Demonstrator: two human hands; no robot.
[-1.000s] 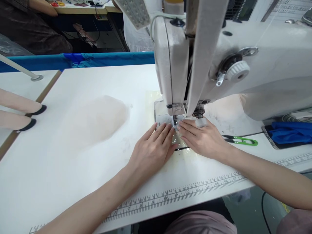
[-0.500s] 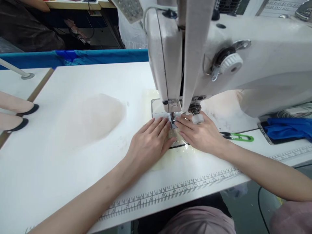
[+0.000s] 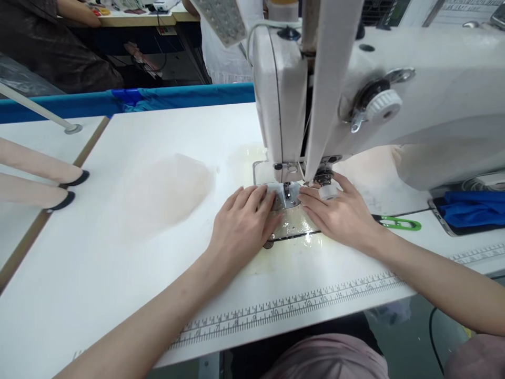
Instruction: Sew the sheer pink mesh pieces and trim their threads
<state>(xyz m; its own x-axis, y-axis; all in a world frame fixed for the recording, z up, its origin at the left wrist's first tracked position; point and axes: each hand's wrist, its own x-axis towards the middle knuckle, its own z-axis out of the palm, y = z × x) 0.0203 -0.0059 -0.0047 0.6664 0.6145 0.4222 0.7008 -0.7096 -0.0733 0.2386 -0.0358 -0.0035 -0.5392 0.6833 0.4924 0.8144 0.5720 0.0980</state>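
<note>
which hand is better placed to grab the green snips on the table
Probably the right hand. It lies flat beside the presser foot, on the same side as the green snips. The left hand would have to cross over it.

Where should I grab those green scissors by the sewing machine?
Take the green snips by the green loop handle, which points right, away from the right hand. Come from the right side: the dark blade end points left, toward that hand, so the fingers probably stay clear of the sharp part. They lie flat on the table.
</note>
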